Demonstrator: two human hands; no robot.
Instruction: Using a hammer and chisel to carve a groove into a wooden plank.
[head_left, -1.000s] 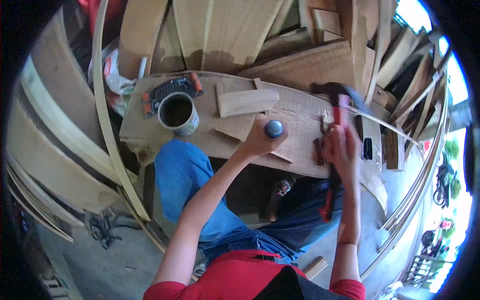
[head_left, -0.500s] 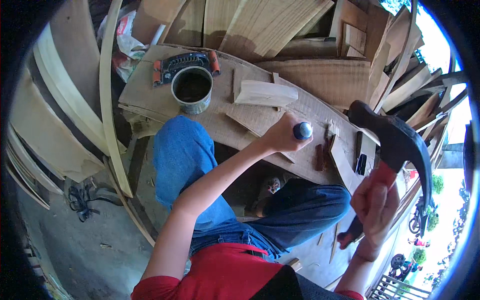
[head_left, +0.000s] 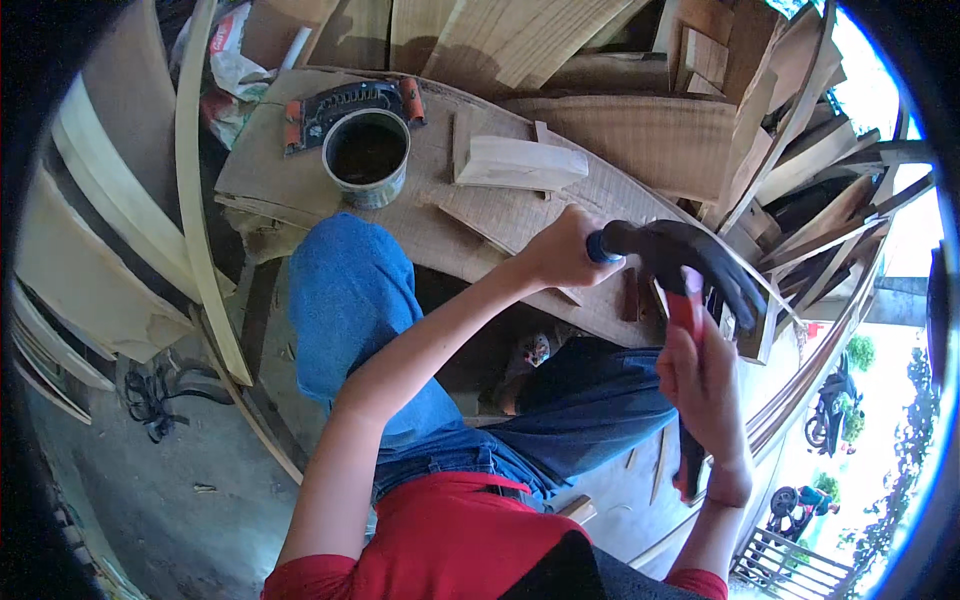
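My left hand (head_left: 562,250) is wrapped round the blue handle of a chisel (head_left: 599,247), held over the wooden board across my knees' far side. Its blade is hidden beneath the fist. In my right hand (head_left: 705,390) is a claw hammer (head_left: 690,262) with a dark head and a red and black grip. The hammer's face is at the chisel's butt end, touching it or very nearly so. A pale wood block (head_left: 522,163) lies beyond my left hand on the brown board (head_left: 435,215).
A tin of dark contents (head_left: 368,165) stands on the board, against a black tool with orange ends (head_left: 360,108). Planks (head_left: 620,145) lean behind and to the right. Curved wood strips (head_left: 200,200) rise at left. Black straps (head_left: 152,400) lie on the floor.
The hammer has swung left and down from the right to the chisel's butt end. My left hand keeps its hold on the chisel. The whole view has shifted slightly.
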